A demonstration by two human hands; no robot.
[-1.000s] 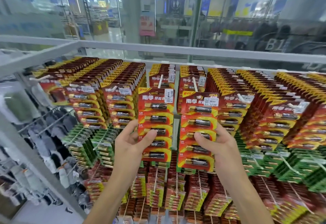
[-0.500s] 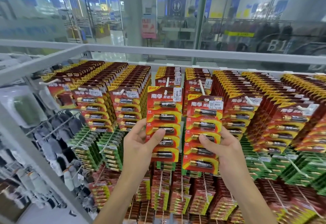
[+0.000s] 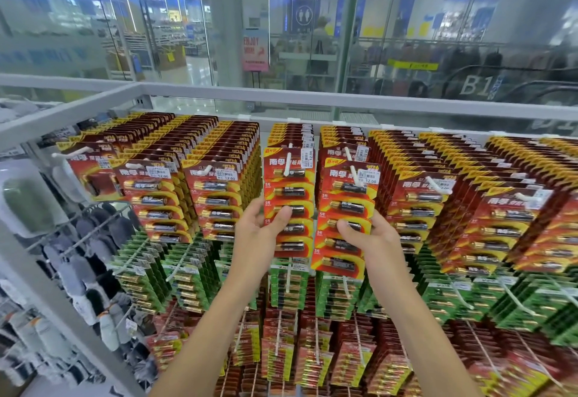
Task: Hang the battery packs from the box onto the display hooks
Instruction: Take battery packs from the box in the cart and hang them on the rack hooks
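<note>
Single head cam, wide-angle, pitched forward and down. Faces the hook wall of red and yellow carded battery packs at arm's reach. Top of frame catches the grey metal rack rail and glass storefront behind. No second view.

Both bare forearms are raised from the bottom edge and angled slightly inward. The left hand is held palm-in, its thumb pressed forward and fingers curled behind what is gripped. The right hand is closed likewise, thumb in front, at nearly the same height, just beside the left.
</note>
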